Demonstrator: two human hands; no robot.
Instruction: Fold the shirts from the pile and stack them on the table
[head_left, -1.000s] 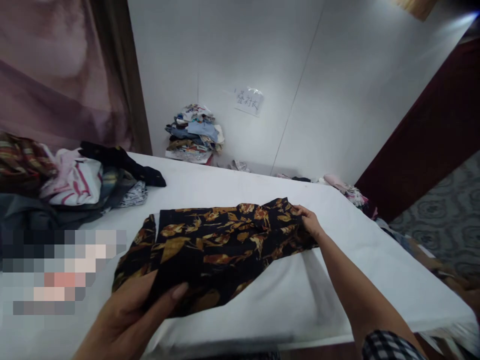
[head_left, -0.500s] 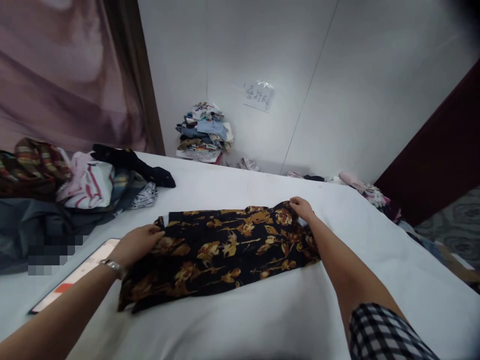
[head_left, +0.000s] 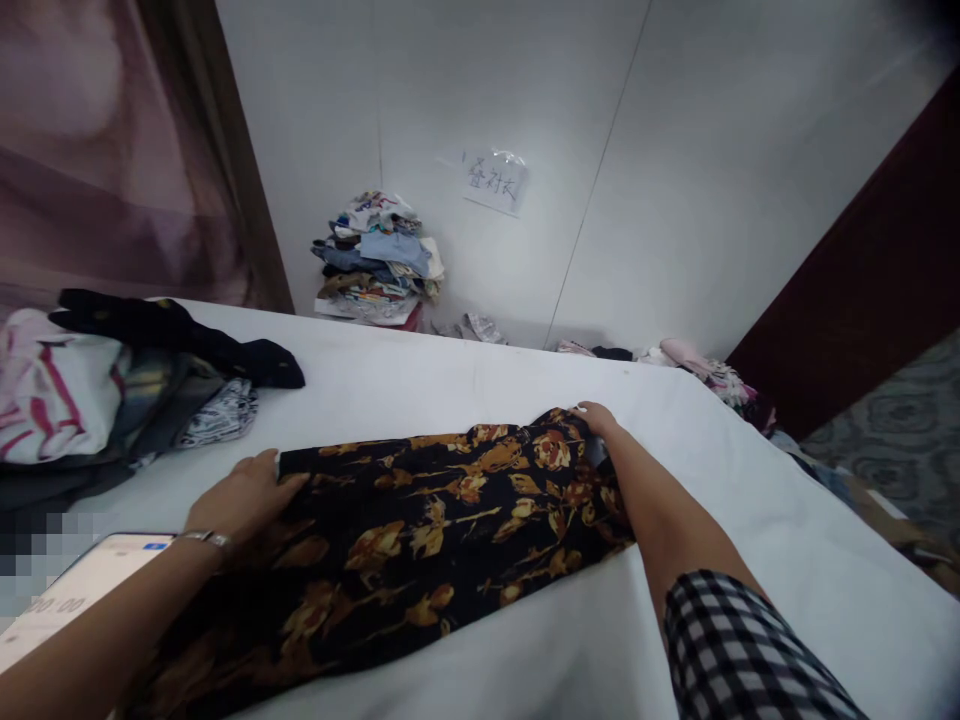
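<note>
A black garment with a gold and orange leaf print [head_left: 427,540] lies folded flat across the white table [head_left: 450,380]. My left hand [head_left: 244,492] rests palm down on the garment's far left corner, fingers spread, a bracelet on the wrist. My right hand [head_left: 598,418] presses on the garment's far right corner; whether its fingers pinch the cloth is hidden by the fabric. My right sleeve is black-and-white check.
A heap of loose clothes [head_left: 112,380] lies on the table's left side. A phone [head_left: 67,595] sits at the near left. A stack of folded clothes [head_left: 379,260] stands against the white wall under a paper note [head_left: 493,182]. More clothes [head_left: 697,370] trail off the far right edge.
My left hand carried the near edge of the garment away from me, folded it over and laid it flat. It now rests on the far left corner. My right hand stayed at the right corner.
</note>
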